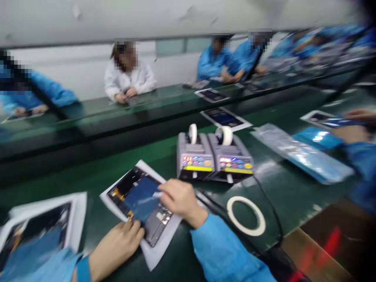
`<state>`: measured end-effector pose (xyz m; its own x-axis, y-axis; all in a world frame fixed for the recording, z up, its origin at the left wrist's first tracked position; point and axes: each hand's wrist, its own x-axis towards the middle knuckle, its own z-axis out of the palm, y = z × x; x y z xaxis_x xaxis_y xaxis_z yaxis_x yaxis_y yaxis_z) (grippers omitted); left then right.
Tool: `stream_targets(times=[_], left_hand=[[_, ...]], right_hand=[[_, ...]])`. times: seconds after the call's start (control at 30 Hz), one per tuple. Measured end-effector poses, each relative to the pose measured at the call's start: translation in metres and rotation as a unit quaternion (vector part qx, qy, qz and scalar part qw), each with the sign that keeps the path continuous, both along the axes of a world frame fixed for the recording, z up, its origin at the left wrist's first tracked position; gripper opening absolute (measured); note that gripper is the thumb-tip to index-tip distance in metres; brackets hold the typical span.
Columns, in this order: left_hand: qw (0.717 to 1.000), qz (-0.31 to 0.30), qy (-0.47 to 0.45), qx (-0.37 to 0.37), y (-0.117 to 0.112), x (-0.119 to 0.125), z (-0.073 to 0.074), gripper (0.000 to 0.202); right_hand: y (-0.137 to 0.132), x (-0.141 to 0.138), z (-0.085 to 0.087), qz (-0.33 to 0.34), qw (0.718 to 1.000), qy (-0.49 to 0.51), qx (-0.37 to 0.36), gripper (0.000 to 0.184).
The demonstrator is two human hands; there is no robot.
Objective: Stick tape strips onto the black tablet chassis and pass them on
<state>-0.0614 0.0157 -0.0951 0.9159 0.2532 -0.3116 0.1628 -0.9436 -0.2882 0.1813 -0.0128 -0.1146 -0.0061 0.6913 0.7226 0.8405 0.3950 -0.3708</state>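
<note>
An opened tablet with a blue panel inside lies on a white sheet on the green bench. My left hand rests at its near edge, fingers curled and pressing on the device. My right hand sits on its right side, fingers bent and pinched at the blue panel's edge. Whether anything is between those fingers is too blurred to tell.
Two grey tape dispensers stand behind the tablet. A loose tape ring lies right of my wrist. Another opened tablet sits at left. Plastic bags and a co-worker's hand are at right. Several people sit across the conveyor.
</note>
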Motion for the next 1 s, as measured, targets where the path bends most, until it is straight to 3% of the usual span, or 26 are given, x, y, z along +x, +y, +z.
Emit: stream_targets(times=[0.1,0.23,0.43,0.6,0.77,0.87,1.0], left_hand=[[0.996,-0.033,-0.056,-0.055,-0.043,-0.015,0.004,0.01],[0.986,-0.014,-0.142,-0.085,-0.074,-0.045,-0.002,0.01],[0.974,0.092,-0.201,-0.053,-0.086,-0.097,-0.008,0.015],[0.965,0.159,-0.197,-0.063,-0.09,-0.12,0.0,0.022],[0.951,0.159,-0.246,-0.103,-0.087,-0.106,0.01,0.023],[0.945,0.131,-0.264,-0.14,-0.075,-0.079,0.009,0.019],[0.949,0.143,-0.252,-0.124,-0.052,-0.033,0.003,0.008]], right_hand=[[-0.001,0.004,-0.015,0.0,0.996,0.03,-0.09,0.035],[0.0,0.002,-0.041,0.012,0.981,0.014,-0.193,0.037],[-0.01,-0.003,-0.051,0.016,0.971,-0.028,-0.237,0.038],[-0.019,-0.017,-0.048,0.018,0.969,-0.045,-0.241,0.033],[-0.025,-0.037,-0.039,-0.013,0.979,-0.106,-0.176,0.025],[-0.023,-0.042,-0.038,-0.009,0.979,-0.145,-0.141,0.021],[-0.018,-0.037,-0.045,0.051,0.979,-0.092,-0.172,0.019]])
